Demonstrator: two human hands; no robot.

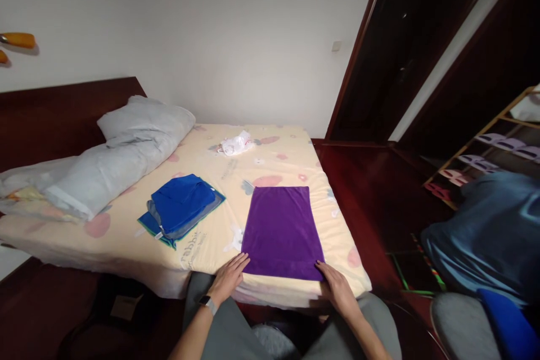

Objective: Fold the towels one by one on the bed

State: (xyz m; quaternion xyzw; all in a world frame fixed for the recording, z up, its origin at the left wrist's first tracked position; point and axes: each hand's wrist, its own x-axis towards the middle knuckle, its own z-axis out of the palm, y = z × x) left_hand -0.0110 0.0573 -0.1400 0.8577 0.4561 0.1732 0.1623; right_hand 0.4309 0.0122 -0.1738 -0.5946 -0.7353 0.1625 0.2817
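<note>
A purple towel [282, 230] lies spread out flat on the bed, its near edge close to the mattress edge. My left hand [230, 277] rests at the towel's near left corner, fingers stretched out and fingertips touching it. At the near right corner, my right hand [338, 288] lays its extended fingers on the towel's edge. Both thumbs are mostly hidden. To the left is a loose stack of blue cloths [182, 205], with grey and green-edged layers showing underneath.
The bed [295, 149] has a pale yellow patterned sheet. A crumpled white plastic bag [236, 143] lies near the wall, and a grey quilt [122, 152] is heaped at the left. On the right stand a slipper rack [485, 152] and a chair [466, 320] beside blue draped fabric [489, 230].
</note>
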